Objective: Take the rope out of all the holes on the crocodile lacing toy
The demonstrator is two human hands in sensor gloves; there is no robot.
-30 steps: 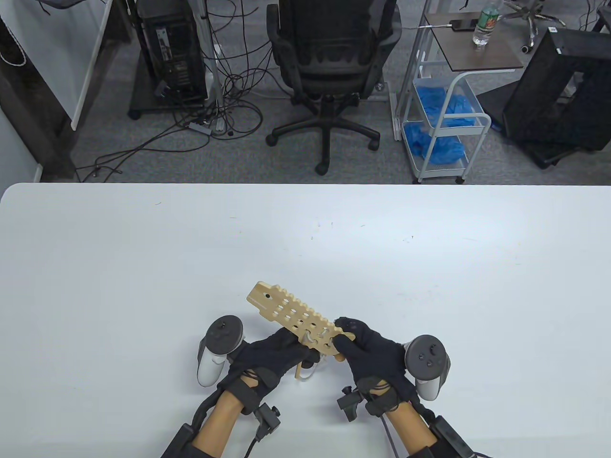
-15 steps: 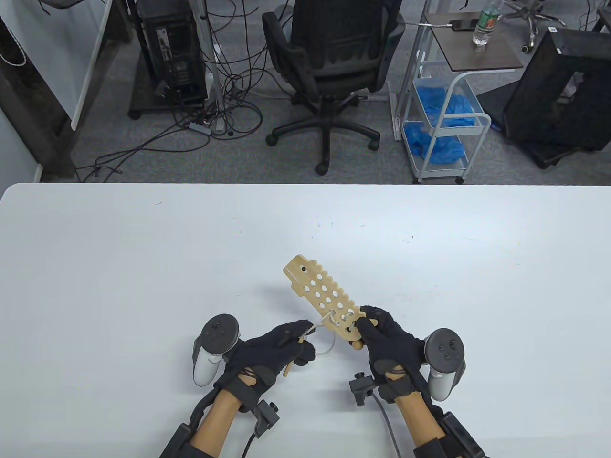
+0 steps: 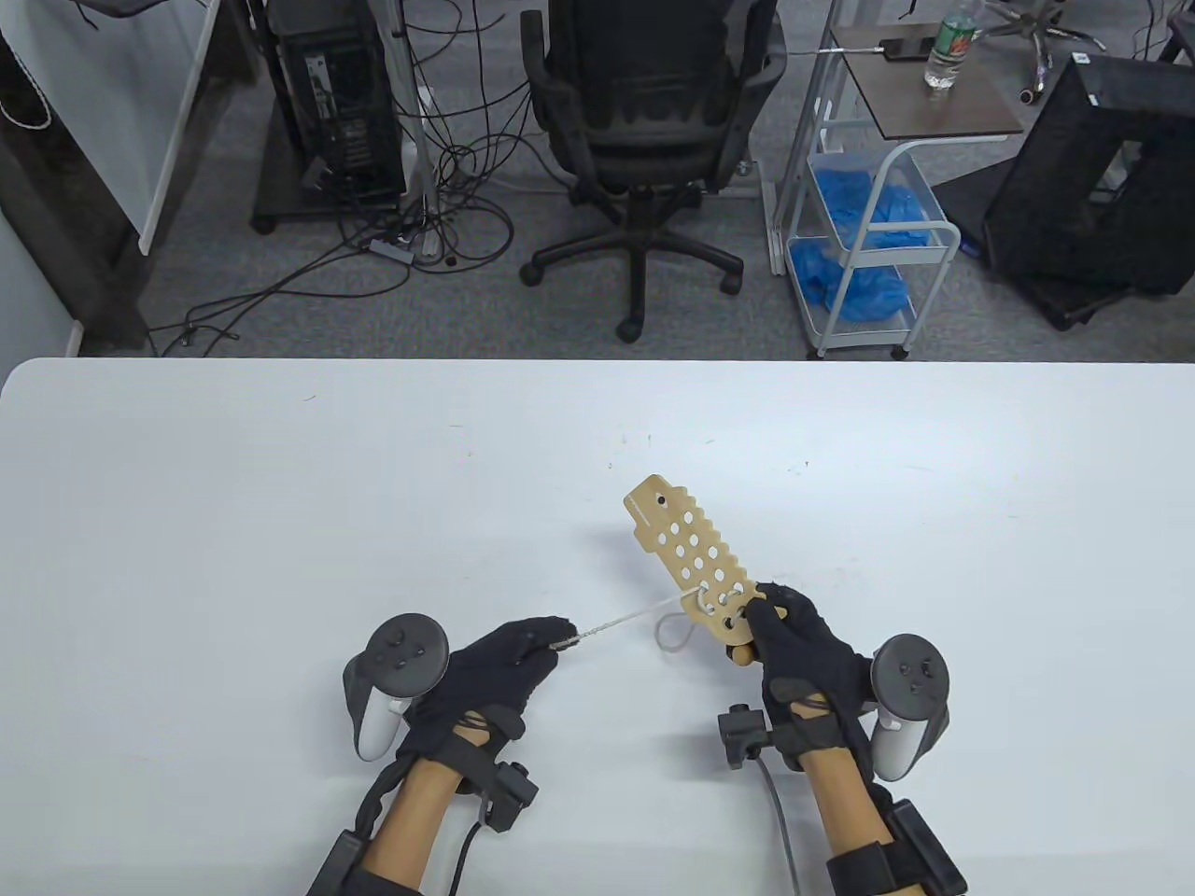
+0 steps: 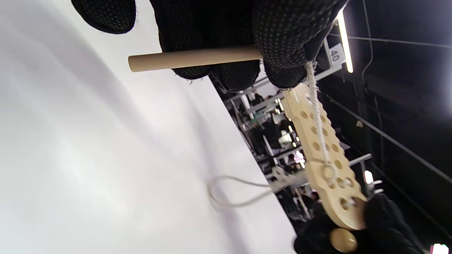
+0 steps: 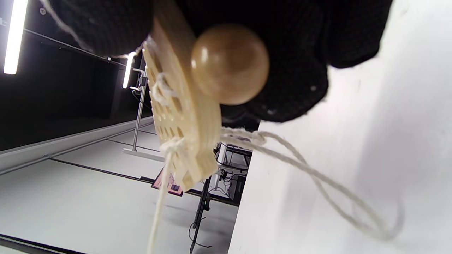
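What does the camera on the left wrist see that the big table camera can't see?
Only the left wrist view shows the wooden stick gripped in the left hand's fingers, with the rope tied at its end. Only the table view shows the whole white table, the trackers on both hands, and the black chair behind. Both show the crocodile board held at its near end by the right hand, the rope stretched tight from the left hand to a hole, and a slack loop hanging below.
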